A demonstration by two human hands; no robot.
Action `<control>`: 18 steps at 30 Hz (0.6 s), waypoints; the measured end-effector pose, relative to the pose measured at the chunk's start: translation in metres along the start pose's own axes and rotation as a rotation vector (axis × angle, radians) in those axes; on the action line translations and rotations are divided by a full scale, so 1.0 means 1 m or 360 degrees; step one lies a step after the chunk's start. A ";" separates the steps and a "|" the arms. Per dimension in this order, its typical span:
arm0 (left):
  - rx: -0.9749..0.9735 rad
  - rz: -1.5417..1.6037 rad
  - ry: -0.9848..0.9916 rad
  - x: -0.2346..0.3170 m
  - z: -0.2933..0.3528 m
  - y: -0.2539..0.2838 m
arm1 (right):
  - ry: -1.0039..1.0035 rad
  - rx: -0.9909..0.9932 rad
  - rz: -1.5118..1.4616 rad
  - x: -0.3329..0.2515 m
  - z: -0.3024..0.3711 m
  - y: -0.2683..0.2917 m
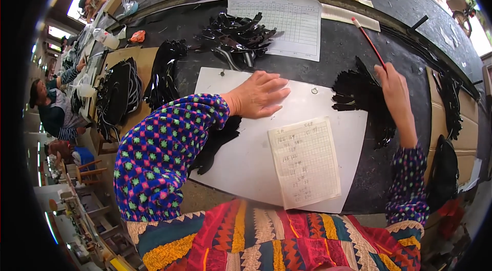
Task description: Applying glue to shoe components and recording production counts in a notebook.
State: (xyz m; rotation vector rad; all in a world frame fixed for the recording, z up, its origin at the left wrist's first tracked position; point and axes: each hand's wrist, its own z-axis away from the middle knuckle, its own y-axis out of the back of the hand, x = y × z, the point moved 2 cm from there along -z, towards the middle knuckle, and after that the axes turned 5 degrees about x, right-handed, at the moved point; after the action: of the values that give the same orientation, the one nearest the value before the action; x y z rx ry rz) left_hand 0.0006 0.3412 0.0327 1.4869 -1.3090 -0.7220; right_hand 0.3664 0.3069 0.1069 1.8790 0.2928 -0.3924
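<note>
My left hand (258,94) lies flat on a white board (236,137), fingers stretched out, holding nothing. Between the fingers of my right hand (397,97) is a red pencil (370,39), its white end pointing up and away to the left. That hand is beside a fanned bundle of black glossy strips (359,89) at the board's right edge. A small handwritten notebook page (305,164) rests on the board's near right part. Under my left forearm, dark flat pieces (218,148) stick out, partly hidden by the sleeve.
Beyond the board lie a heap of shiny black strips (238,34) and a printed form sheet (297,30). Black bundles (166,73) stand at left, and more lie on cardboard (466,117) at right. A rail (348,2) crosses the far side. Other people (51,102) work at left.
</note>
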 end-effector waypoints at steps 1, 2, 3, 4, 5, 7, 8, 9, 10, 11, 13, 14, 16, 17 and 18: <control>-0.0002 -0.0047 -0.0013 0.002 -0.002 -0.002 | 0.0107 -0.0043 0.0116 0.023 -0.015 -0.009; -0.0009 -0.0096 -0.0016 0.003 -0.002 -0.004 | 0.0103 -0.0034 0.0111 0.040 -0.027 -0.019; -0.0043 -0.0075 0.0007 0.005 -0.002 -0.002 | 0.0168 -0.0091 0.0171 0.053 -0.039 -0.029; -0.0047 -0.0085 -0.0002 0.008 -0.004 -0.002 | 0.0231 -0.0139 0.0241 0.067 -0.049 -0.037; -0.0098 -0.0118 0.0003 0.009 -0.008 -0.005 | 0.0228 -0.0118 0.0241 0.086 -0.059 -0.046; -0.0147 -0.0181 -0.0007 0.008 -0.024 -0.012 | 0.0377 -0.0146 0.0166 0.118 -0.070 -0.054; -0.0160 -0.0187 -0.0014 0.005 -0.030 -0.014 | 0.0369 -0.0139 0.0155 0.123 -0.071 -0.062; -0.0117 -0.0183 -0.0019 0.003 -0.038 -0.011 | 0.0392 -0.0108 0.0130 0.123 -0.070 -0.063; -0.0071 -0.0175 -0.0029 0.001 -0.047 -0.009 | 0.0412 -0.0075 0.0110 0.122 -0.069 -0.064; 0.0052 -0.0239 -0.0075 0.000 -0.063 -0.007 | 0.0397 -0.0068 0.0111 0.125 -0.067 -0.067; 0.0096 -0.0231 0.0012 -0.010 -0.088 -0.014 | 0.0562 0.0017 0.0045 0.120 -0.069 -0.071; 0.0158 -0.0227 0.0093 -0.017 -0.102 -0.018 | 0.0554 0.0021 0.0042 0.119 -0.074 -0.072; 0.0292 -0.0162 0.0045 -0.026 -0.134 -0.032 | 0.0785 0.0045 0.0240 0.115 -0.087 -0.073; 0.0419 -0.0096 0.0013 -0.028 -0.145 -0.040 | 0.0779 0.0040 0.0236 0.112 -0.094 -0.076; 0.0414 -0.0094 0.0017 -0.024 -0.154 -0.045 | 0.0844 0.0039 0.0316 0.107 -0.100 -0.077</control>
State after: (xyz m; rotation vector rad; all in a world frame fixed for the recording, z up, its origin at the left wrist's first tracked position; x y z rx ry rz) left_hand 0.1497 0.4044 0.0380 1.7405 -1.3962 -0.5970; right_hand 0.4473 0.4279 0.0280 1.9918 0.4488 0.2464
